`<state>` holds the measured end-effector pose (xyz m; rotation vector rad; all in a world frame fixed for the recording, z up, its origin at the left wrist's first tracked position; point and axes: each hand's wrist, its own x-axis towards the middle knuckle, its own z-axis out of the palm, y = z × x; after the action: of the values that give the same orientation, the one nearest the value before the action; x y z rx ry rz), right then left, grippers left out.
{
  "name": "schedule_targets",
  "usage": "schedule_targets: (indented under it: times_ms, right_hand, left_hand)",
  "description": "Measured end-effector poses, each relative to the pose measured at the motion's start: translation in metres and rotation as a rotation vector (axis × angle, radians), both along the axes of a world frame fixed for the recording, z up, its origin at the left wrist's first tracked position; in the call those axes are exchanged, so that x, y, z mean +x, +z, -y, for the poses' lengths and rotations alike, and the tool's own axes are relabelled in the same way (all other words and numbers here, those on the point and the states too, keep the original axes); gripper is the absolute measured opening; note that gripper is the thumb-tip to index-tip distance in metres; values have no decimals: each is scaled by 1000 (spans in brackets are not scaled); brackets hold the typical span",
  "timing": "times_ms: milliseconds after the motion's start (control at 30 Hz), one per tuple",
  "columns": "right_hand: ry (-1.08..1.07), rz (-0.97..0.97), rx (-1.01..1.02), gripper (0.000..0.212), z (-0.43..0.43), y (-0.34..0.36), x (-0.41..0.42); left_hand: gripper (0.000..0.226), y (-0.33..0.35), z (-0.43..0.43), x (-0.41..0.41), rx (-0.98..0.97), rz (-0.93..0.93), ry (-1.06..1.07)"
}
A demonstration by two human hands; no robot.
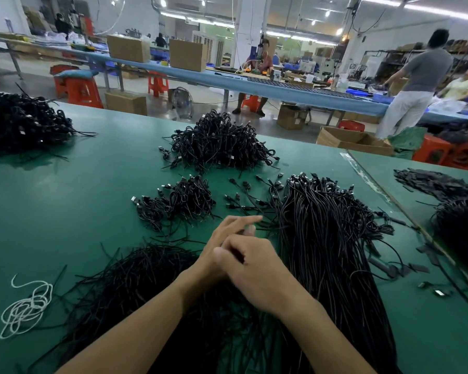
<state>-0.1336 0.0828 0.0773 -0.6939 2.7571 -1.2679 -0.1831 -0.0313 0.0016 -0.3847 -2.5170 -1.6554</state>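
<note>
Two hands: where are they, asks the first.

Second: Together over the table (65,201), a little in from its near edge. The left hand (224,238) lies underneath with its fingers stretched out toward the far right. The right hand (257,268) sits across it, fingers curled over the left's.

First: Holding a cable?

Second: That cannot be told. The right hand hides whatever lies between the two, and no wire shows clearly in the curl.

First: And the work itself?

Second: The bundle (333,238) of straight cables lies just beside the hands, on their right. Its long axis runs from the middle of the table back to the near edge, with the plug ends fanned out at the far end. The right hand is the nearer one, its knuckles almost against the strands.

First: So the next pick?

Second: Likely a short sideways reach by the right hand, taking one strand along its length, not across. The coiled pile (179,203) waits to the far left of the hands.
</note>
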Motion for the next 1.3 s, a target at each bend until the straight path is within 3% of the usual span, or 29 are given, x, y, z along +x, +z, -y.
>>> schedule_targets:
  times_ms: [100, 233, 333, 400, 500, 567, 667, 700, 767, 867, 967, 1033, 1167, 1233, 1300]
  right_hand:
    - [-18, -111, -73, 37, -8, 6, 5]
    - [-346, -214, -323, 38, -43, 16, -8]
    - [-624, -343, -253, 35, -79, 11, -28]
    - [-725, -287, -33, 36, -99, -1, -38]
    - [-637, -7, 440, 24, -105, -25, -41]
    - [-466, -17, 693, 32, -95, -34, -36]
    - [-157, -118, 577, 61, -67, -33, -28]
    - [-94, -139, 503, 64, -58, -30, -26]
    - [-42, -193, 417, 51, -50, -27, -23]
    - [-87, -217, 222, 30, -51, -23, -24]
    - [-181, -209, -96, 24, -56, -19, -25]
    - [-239, -207, -219, 22, -55, -17, -27]
    - [-255, -95, -328, 31, -52, -14, -29]
    - [-138, -45, -252, 37, -49, -17, -25]
    - [4, 33, -156, 30, -41, -18, -16]
  left_hand:
    - [28, 10, 7, -9, 140, -131, 233]
    - [43, 27, 38, -26, 219, -293, 512]
    - [42, 36, 61, -22, -55, -474, 528]
    - [43, 41, 66, -17, -269, -492, 454]
    - [44, 43, 61, -6, -514, -370, 253]
    - [48, 38, 53, 1, -664, -273, 162]
    - [50, 33, 41, 8, -727, -283, 77]
    - [45, 32, 37, 9, -684, -308, 35]
    - [40, 33, 33, 13, -556, -311, -20]
    - [49, 39, 34, 16, -422, -265, 27]
    - [70, 49, 37, 20, -424, -58, 25]
    - [69, 54, 36, 24, -329, 124, -108]
    - [58, 69, 31, 38, 193, 360, -465]
    - [53, 76, 31, 40, 498, 387, -520]
    - [48, 78, 28, 38, 786, 352, -462]
